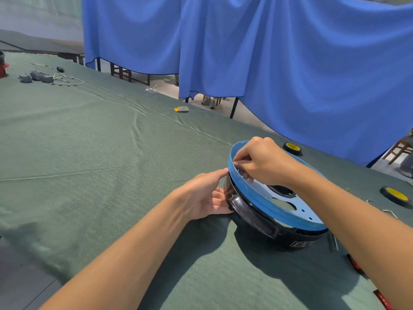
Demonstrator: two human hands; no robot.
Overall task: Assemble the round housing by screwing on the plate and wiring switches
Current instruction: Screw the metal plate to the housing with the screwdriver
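Round housing (252, 211) is lying flat on the table (89, 153) at 4 o'clock in view. Its open face is pointing up and its axis is standing vertical. Its black side recess is facing 8 o'clock.

One blue plate (268, 205) is sitting in the top, and its cut-outs are partly showing. The right forearm is covering the housing's far side.

Left hand (207, 195) is lying against the side wall at 9 o'clock, fingers nearly straight and gripping nothing, one fingertip touching the blue rim. Right hand (261, 162) is curling over the rim and pinching it at 10 o'clock. Whether the fingers are hiding anything small cannot be told.

Two tape rolls are lying at 1 o'clock (292, 148) and 3 o'clock (396, 195). Grey switches (36, 77) are lying far off at 10 o'clock, too small to count.
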